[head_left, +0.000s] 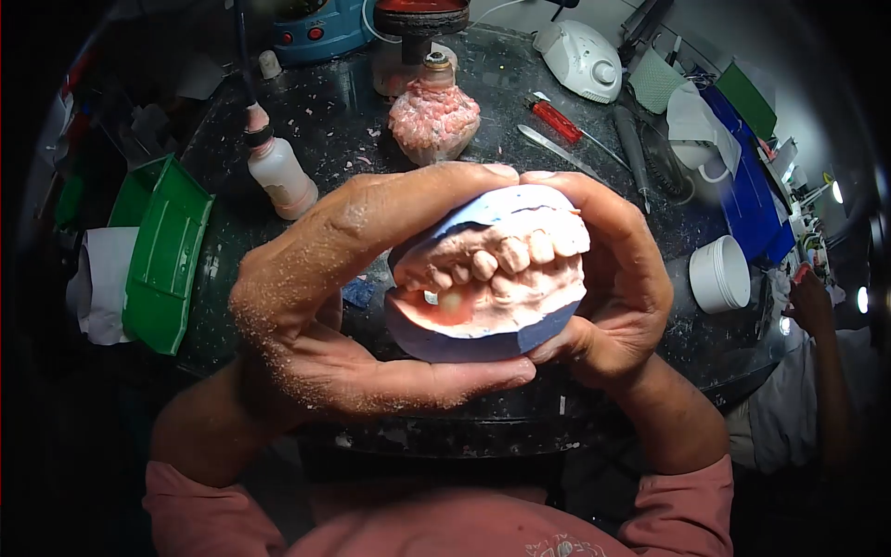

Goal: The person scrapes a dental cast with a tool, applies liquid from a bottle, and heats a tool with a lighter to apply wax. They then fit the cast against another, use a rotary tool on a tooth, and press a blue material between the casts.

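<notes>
Between my two hands is a dental plaster model, an upper and a lower cast set together, teeth facing me. Its bases are blue and the teeth pale; a pink patch shows at the lower left of the tooth row. My left hand, dusted with pale powder, grips it from the left, fingers over the top and thumb along the bottom. On the right, my right hand wraps the other end, fingertips at the top and thumb beneath. The model's back is hidden.
Behind the model stand a wax-crusted burner and a white squeeze bottle. A red-handled screwdriver and a knife blade lie beyond. Green bin at left; white tub at right. Another person's hand shows far right.
</notes>
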Motion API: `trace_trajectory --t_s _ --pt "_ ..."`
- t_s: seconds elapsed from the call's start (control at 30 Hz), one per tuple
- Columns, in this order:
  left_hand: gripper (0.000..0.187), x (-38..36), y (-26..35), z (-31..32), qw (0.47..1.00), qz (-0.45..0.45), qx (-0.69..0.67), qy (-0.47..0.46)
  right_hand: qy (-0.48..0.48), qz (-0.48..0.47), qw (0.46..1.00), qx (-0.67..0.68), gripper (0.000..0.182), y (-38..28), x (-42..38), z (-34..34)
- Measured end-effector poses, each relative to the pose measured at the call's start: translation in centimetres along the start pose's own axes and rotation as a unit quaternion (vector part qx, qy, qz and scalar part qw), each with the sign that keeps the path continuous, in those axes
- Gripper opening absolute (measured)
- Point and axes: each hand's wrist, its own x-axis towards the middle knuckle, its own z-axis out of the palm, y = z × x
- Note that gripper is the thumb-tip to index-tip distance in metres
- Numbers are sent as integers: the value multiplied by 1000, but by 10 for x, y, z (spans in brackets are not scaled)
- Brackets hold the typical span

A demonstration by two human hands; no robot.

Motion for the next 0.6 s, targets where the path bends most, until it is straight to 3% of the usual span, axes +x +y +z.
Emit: trace_trajectory --t_s 0.07,0.1,0.13,0.2,0.6 --pt "92 -1 2 1 1000 -28 13 3 -16 0 1000 -25 94 1 0 -1" --pt "89 -1 2 3 999 -34 -2 21 18 5 1000 15 79 1 0 3" --pt "89 -1 2 2 999 -35 -5 26 13 8 1000 14 79 1 -1 3" --pt "88 -1 1 0 999 -16 26 13 7 47 999 -2 97 0 -3 4" --pt "84 1 9 0 997 -48 40 36 6 51 999 -17 106 -3 -5 5"
